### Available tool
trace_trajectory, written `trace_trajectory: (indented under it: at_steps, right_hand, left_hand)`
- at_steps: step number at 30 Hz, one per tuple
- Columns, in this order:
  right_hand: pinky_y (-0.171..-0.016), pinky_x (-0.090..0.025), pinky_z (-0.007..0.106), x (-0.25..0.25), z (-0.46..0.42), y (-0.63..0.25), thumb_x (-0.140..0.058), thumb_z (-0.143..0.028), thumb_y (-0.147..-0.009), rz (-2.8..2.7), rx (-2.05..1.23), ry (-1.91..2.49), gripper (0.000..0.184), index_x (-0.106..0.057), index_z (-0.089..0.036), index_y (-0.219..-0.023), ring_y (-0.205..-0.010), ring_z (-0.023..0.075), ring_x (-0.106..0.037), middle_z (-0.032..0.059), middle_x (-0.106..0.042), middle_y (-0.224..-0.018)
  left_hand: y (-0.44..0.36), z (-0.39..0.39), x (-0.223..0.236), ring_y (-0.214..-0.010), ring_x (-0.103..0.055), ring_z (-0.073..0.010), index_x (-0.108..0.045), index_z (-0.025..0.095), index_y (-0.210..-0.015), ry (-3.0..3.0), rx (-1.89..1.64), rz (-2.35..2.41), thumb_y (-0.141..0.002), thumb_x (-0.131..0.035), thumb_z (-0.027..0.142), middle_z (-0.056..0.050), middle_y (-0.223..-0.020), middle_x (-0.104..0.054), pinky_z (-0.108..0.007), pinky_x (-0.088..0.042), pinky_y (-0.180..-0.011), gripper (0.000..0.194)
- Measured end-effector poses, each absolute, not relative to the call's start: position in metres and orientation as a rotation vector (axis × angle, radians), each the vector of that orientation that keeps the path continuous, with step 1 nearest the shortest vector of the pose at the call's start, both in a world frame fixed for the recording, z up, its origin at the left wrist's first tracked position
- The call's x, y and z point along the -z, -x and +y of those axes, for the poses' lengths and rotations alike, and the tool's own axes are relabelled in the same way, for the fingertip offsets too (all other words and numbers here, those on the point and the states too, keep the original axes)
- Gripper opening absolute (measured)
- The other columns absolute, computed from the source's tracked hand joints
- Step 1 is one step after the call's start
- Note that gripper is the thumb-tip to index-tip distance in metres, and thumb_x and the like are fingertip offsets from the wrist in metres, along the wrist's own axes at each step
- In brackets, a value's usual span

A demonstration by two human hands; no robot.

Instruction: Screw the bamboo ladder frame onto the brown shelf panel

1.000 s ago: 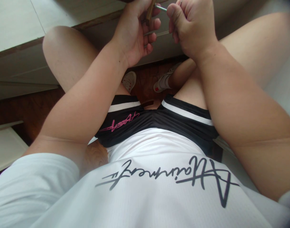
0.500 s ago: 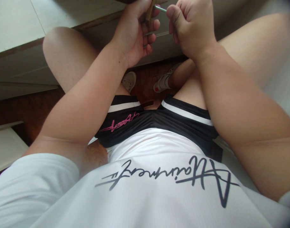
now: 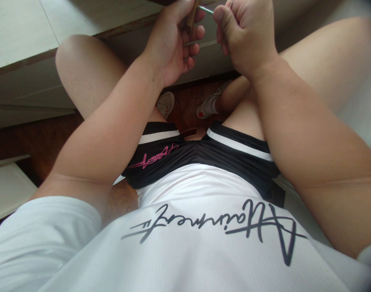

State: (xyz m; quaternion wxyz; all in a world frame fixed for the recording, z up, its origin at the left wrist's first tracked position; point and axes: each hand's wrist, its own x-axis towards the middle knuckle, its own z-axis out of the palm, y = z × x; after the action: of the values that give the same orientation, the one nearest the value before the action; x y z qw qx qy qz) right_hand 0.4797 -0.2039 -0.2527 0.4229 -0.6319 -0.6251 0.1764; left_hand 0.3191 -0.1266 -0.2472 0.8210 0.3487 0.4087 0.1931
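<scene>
At the top of the view, my left hand is closed on a narrow brown wooden piece, its lower fingers loosely curled. Only the lower end of that piece shows; the rest runs out of the picture. Just to the right, my right hand pinches a thin metal rod, like a hex key, between thumb and fingers. The rod's left end meets the side of the wooden piece. A small tip sticks out above the right thumb; whether it belongs to the same rod I cannot tell.
A pale tabletop with a worn brown edge lies at the upper left, beside my knee. Below are my black shorts, my shoes and a dark reddish wood floor. A pale panel stands at the lower left.
Almost nothing differs. Both hands keep their places and their holds, with only very slight shifts of the fingers and the rod.
</scene>
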Motion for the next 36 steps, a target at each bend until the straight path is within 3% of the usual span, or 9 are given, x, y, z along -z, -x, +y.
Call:
trace_trajectory:
  at_steps: [8, 19, 22, 28, 36]
  right_hand:
    - [-0.053, -0.029, 0.023, 0.258, -0.201, -0.483, -0.051, -0.058, -0.098, -1.562, -0.447, 1.607, 0.062, -0.066, -0.013, -0.059, -0.044, 0.0073, -0.040, -0.0004, -0.046, -0.044]
    - [-0.058, -0.031, 0.020, 0.258, -0.202, -0.485, -0.051, -0.053, -0.100, -1.607, -0.488, 1.571, 0.055, -0.073, -0.009, -0.073, -0.052, 0.0067, -0.046, 0.0000, -0.052, -0.054]
    - [-0.054, -0.030, 0.019, 0.256, -0.200, -0.481, -0.051, -0.054, -0.099, -1.530, -0.617, 1.570, 0.058, -0.070, -0.010, -0.067, -0.045, 0.0049, -0.042, -0.0024, -0.047, -0.047]
    - [-0.033, -0.018, 0.020, 0.252, -0.196, -0.472, -0.047, -0.035, -0.104, -1.164, -1.052, 1.472, 0.053, -0.058, -0.012, -0.057, -0.027, 0.0051, -0.033, -0.0053, -0.044, -0.037]
    - [-0.026, -0.022, 0.021, 0.247, -0.196, -0.473, -0.043, -0.031, -0.106, -0.984, -1.291, 1.324, 0.054, -0.056, -0.012, -0.057, -0.026, 0.0093, -0.036, -0.0026, -0.048, -0.037]
  left_hand:
    - [-0.320, -0.127, 0.246, -0.051, -0.049, -0.0072, -0.063, 0.016, -0.092, -0.731, -0.421, 0.872, -0.093, -0.054, 0.056, 0.004, -0.067, -0.059, -0.019, -0.033, -0.042, 0.041]
    - [-0.319, -0.128, 0.246, -0.052, -0.049, -0.0078, -0.063, 0.016, -0.094, -0.772, -0.416, 0.887, -0.096, -0.050, 0.054, 0.003, -0.071, -0.057, -0.020, -0.032, -0.045, 0.040]
    - [-0.320, -0.129, 0.245, -0.051, -0.048, -0.0080, -0.062, 0.016, -0.094, -0.778, -0.422, 0.900, -0.097, -0.049, 0.054, 0.004, -0.070, -0.057, -0.020, -0.031, -0.044, 0.040]
    - [-0.320, -0.129, 0.242, -0.051, -0.048, -0.0074, -0.061, 0.016, -0.096, -0.809, -0.413, 0.914, -0.099, -0.044, 0.054, 0.003, -0.072, -0.055, -0.020, -0.031, -0.046, 0.041]
    - [-0.321, -0.128, 0.245, -0.051, -0.048, -0.0076, -0.062, 0.015, -0.098, -0.818, -0.422, 0.915, -0.099, -0.044, 0.055, 0.003, -0.074, -0.056, -0.020, -0.031, -0.044, 0.044]
